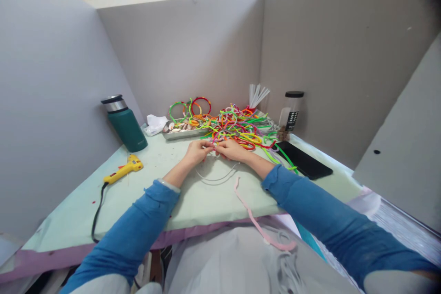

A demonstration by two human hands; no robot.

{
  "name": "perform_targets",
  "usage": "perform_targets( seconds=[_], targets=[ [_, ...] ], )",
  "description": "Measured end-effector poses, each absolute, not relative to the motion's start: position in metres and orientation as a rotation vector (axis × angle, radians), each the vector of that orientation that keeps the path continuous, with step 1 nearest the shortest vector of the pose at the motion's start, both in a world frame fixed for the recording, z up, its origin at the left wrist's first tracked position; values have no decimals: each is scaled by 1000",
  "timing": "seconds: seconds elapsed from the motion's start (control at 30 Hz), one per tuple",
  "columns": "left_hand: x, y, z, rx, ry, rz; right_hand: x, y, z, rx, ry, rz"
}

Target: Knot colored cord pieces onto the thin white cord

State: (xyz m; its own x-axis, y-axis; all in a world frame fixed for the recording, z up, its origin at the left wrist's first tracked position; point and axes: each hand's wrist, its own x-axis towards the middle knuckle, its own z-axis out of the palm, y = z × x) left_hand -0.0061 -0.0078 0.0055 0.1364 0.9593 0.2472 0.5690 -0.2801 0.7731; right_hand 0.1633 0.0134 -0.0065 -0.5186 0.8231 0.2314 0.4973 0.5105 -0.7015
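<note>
Above the middle of the table, my left hand (199, 150) and my right hand (230, 149) meet with fingertips pinched together. Between them is the top of a thin pale wire hoop (218, 180), whose lower curve shows beneath my palms. Something small and pinkish shows at the fingertips, too small to make out. A pale pink fuzzy strip (248, 211) runs from the table over its front edge onto my lap, its lower end curled. Just beyond my hands lies a tangled heap of coloured pipe cleaners (237, 124).
A yellow glue gun (123, 170) with a black cord lies left, near a green bottle (127, 126). Behind are a metal tray (186, 134) of small pieces, wrapped hoops (201, 99) and white sticks (257, 96). A black phone (305, 161) and clear bottle (291, 112) are right. Grey partitions surround the table.
</note>
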Motion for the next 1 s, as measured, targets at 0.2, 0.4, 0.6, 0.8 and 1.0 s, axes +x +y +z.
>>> perform_targets(
  seconds=[0.2, 0.4, 0.6, 0.8, 1.0],
  targets=[
    [-8, -4, 2, 1914, 1468, 969, 164, 12, -5, -1053, -2224, 734],
    [-9, -4, 1, 1895, 1456, 930, 164, 11, -4, -1053, -2251, 697],
    [-9, -5, 2, 1959, 1449, 904, 164, 13, -6, -1045, -2268, 672],
    [-10, -2, -2, 2006, 1395, 981, 163, 13, -5, -1049, -2261, 678],
    [-10, -2, -2, 2088, 1424, 1010, 163, 11, -4, -1051, -2253, 682]
  ],
)
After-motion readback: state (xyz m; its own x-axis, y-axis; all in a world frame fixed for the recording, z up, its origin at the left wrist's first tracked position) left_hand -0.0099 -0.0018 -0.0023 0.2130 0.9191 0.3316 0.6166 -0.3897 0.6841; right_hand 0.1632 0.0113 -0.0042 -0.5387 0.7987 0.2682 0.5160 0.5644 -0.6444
